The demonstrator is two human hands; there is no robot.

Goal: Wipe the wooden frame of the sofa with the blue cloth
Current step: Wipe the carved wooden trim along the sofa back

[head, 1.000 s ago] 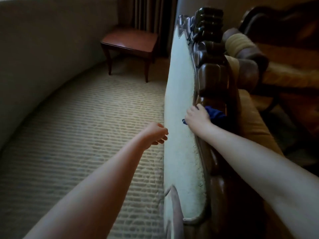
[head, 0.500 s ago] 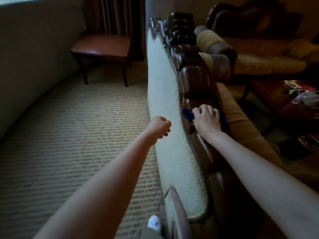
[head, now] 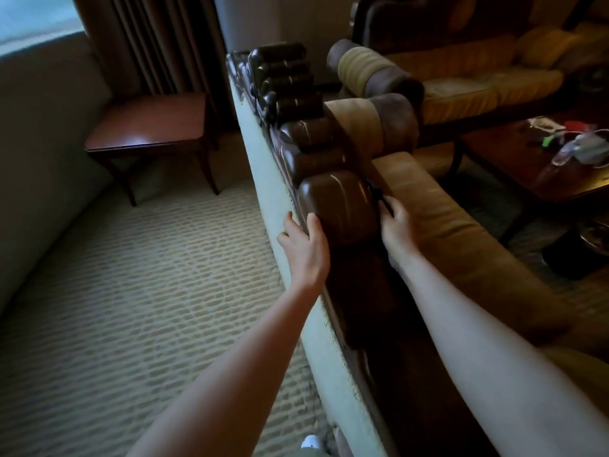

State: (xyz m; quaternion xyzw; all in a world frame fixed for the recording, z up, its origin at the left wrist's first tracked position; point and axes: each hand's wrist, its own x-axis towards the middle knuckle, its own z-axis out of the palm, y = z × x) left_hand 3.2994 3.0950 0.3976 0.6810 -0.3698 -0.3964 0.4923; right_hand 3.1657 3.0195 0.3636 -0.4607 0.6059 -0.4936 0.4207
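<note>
The sofa's dark carved wooden frame (head: 336, 206) runs along the top of its pale back panel (head: 273, 179), away from me. My left hand (head: 304, 249) rests on the near side of a rounded wooden lobe, fingers laid over the frame's edge. My right hand (head: 393, 222) is on the far side of that lobe, between the wood and the tan cushion. It holds the blue cloth (head: 379, 194), of which only a dark sliver shows above the fingers.
A tan seat-back cushion (head: 438, 232) and bolster pillows (head: 372, 123) lie right of the frame. A wooden side table (head: 148, 123) stands at the back left on the carpet. A coffee table (head: 540, 166) with clutter and a second sofa (head: 478, 77) are at the right.
My left hand has come from hanging loosely beside the sofa back to resting on the wooden frame. My right hand slid with the cloth over to the cushion side of the lobe.
</note>
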